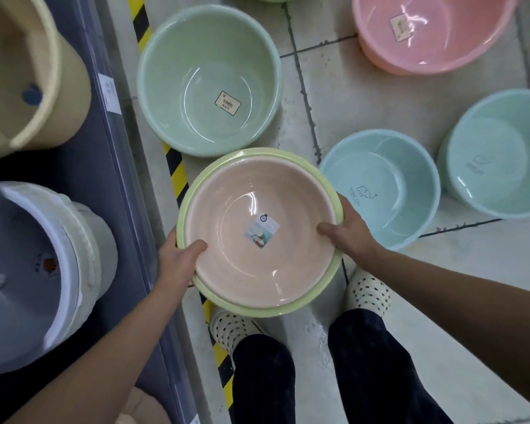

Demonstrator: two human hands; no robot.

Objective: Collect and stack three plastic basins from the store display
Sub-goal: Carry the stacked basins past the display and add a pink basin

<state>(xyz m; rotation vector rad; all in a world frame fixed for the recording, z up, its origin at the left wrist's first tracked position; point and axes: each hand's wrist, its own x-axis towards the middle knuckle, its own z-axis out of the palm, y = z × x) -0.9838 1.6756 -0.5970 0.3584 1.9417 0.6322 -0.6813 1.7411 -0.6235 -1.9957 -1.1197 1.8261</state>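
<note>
Holding two nested: peach basin (257, 249) in green basin (288, 310), left hand (178, 261) and right hand (349, 231) gripping rims at 8 and 3 o'clock. Third not yet picked.

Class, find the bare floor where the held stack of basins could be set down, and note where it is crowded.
Free: tiled floor between the green basin, pink basin and blue basin; also right of the right shoe. Crowded: the shelf on the left, packed with buckets.

"CHN SERIES" is read off the sticker (228, 104) inside the mint-green basin (172, 71); "HOME LIFE" is made out, printed on the light-blue basin (380, 166), along its inner wall.
</note>
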